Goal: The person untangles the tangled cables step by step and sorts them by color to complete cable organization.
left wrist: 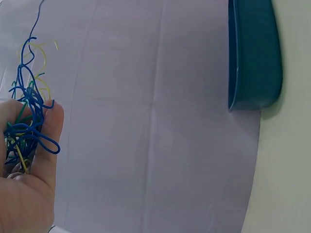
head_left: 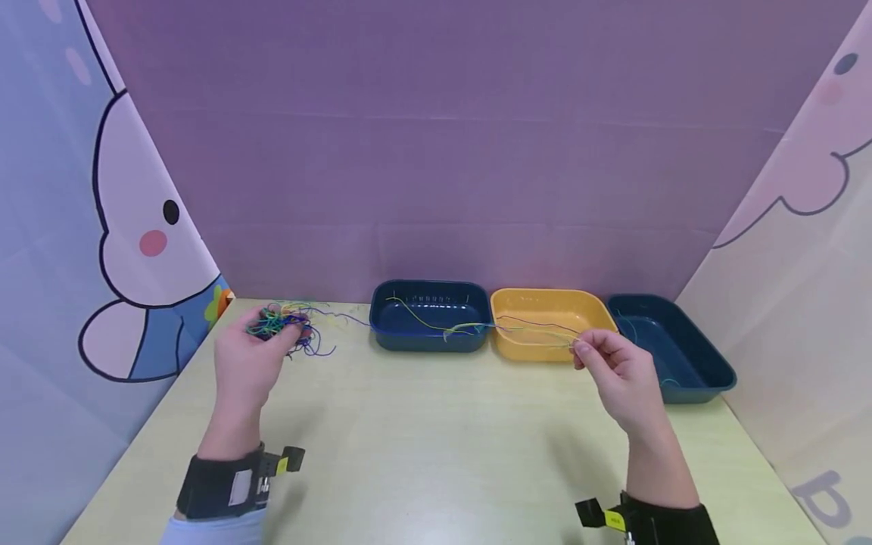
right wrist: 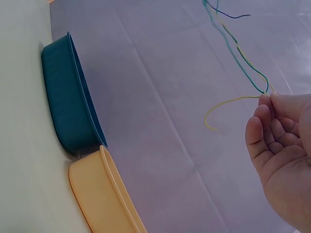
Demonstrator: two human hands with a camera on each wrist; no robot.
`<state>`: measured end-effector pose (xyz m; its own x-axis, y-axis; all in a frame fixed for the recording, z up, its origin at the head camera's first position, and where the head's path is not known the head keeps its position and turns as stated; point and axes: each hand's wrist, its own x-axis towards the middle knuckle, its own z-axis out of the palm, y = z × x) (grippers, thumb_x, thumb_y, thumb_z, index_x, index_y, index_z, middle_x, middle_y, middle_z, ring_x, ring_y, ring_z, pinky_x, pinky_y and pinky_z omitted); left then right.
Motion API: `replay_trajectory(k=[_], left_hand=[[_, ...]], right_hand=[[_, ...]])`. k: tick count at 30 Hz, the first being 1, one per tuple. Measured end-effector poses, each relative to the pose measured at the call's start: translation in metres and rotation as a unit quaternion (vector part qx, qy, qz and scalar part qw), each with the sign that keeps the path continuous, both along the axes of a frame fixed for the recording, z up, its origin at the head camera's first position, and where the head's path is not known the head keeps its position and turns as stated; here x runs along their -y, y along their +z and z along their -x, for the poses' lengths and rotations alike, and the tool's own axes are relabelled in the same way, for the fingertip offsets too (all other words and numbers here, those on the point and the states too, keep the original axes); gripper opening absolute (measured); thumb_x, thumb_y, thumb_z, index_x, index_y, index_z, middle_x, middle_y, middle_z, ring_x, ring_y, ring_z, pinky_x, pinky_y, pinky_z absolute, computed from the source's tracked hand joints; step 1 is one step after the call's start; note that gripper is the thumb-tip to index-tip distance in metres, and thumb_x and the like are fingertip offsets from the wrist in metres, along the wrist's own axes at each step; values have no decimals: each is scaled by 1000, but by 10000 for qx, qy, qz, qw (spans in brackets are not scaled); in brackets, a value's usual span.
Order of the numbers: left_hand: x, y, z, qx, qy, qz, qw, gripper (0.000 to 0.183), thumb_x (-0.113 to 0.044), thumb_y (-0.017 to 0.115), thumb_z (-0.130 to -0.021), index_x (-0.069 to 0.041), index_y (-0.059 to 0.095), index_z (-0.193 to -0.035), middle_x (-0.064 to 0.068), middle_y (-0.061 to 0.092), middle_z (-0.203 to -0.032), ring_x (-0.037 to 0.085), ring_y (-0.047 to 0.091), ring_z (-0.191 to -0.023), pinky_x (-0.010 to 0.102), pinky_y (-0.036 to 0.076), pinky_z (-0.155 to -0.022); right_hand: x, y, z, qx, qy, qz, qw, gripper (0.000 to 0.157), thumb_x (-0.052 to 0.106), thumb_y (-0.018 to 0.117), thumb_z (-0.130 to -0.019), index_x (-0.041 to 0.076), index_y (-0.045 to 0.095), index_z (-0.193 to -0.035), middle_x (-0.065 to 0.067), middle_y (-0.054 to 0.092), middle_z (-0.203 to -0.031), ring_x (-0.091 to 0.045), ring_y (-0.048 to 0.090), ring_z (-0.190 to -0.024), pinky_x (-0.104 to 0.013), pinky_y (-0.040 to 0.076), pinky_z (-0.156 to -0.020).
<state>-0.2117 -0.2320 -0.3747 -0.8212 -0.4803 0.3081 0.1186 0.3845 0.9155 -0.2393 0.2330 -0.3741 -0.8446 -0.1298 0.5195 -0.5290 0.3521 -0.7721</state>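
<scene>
My left hand holds a tangled bundle of thin blue, green and yellow wires, cupped between thumb and fingers above the table's left side. Blue loops stick out past the fingers in the left wrist view. On the right, my right hand pinches a few thin strands between thumb and fingertips, in front of the yellow bin. A yellow wire and a green wire meet at that pinch in the right wrist view. Loose strands stretch across the space between the hands; where each one ends is hard to tell.
Along the back of the pale table stand a dark blue bin, a yellow bin and another dark bin at the right. Thin green wires show in the right bin. A purple cloth hangs behind.
</scene>
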Motion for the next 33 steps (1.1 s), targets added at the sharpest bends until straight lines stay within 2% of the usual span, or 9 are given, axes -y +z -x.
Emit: replay_trajectory(k=[4, 9, 12, 18, 23, 27, 30, 33], left_hand=[[11, 4, -2, -385, 288, -389, 9981, 33, -33, 71, -79, -17, 66, -107, 3, 64, -97, 14, 59, -84, 17, 51, -68], [13, 4, -1, -523, -38, -714, 9961, 34, -27, 72, -78, -16, 65, -109, 4, 64, -100, 18, 60, -88, 17, 51, -72], [11, 4, 0, -613, -164, -616, 9961, 33, -27, 71, -78, -17, 65, -109, 4, 64, -100, 18, 61, -88, 19, 52, -72], [9, 4, -1, -695, -182, -552, 9959, 31, -27, 71, -79, -19, 65, -108, 3, 64, -101, 17, 61, -88, 19, 52, -73], [8, 4, -2, -683, -197, -474, 9963, 30, -28, 70, -80, -13, 63, -105, 5, 62, -104, 18, 61, -89, 20, 52, -73], [7, 4, -2, -657, -170, -465, 9966, 32, -25, 70, -80, -15, 57, -107, 5, 58, -106, 18, 61, -83, 19, 52, -64], [6, 5, -3, -511, -95, -344, 9981, 39, -23, 69, -80, -25, 54, -116, 5, 58, -99, 17, 56, -62, 18, 43, -45], [5, 4, -2, -418, -213, -220, 9987, 39, -26, 68, -81, -29, 56, -118, 4, 61, -99, 15, 55, -64, 19, 44, -46]], right_hand=[[-5, 2, -1, 27, -232, 176, 9996, 16, 22, 55, -92, 8, 60, -97, -7, 60, -87, -21, 55, -78, -20, 52, -73], [-5, 1, 0, 6, -102, 187, 9998, 16, 20, 55, -91, 7, 61, -97, -8, 60, -87, -22, 55, -78, -22, 52, -73], [-3, 0, 0, -18, -74, 139, 9999, 15, 21, 55, -91, 7, 61, -97, -8, 60, -87, -22, 55, -78, -22, 53, -71], [0, 1, -1, 22, -124, 143, 9998, 16, 22, 55, -91, 8, 61, -96, -8, 61, -87, -22, 55, -77, -22, 53, -71], [1, 2, -2, -4, -111, 143, 9998, 16, 21, 55, -91, 7, 61, -97, -8, 61, -87, -22, 55, -77, -22, 53, -71], [2, 3, -2, 0, -110, 164, 9998, 16, 21, 55, -91, 7, 61, -96, -8, 61, -87, -22, 55, -77, -22, 53, -71], [3, 3, -2, 45, -131, 164, 9998, 16, 22, 55, -91, 7, 60, -96, -8, 61, -87, -22, 55, -77, -22, 53, -71], [3, 2, -2, 64, -155, 142, 9998, 17, 23, 55, -91, 8, 61, -96, -7, 61, -87, -22, 55, -77, -22, 53, -71]])
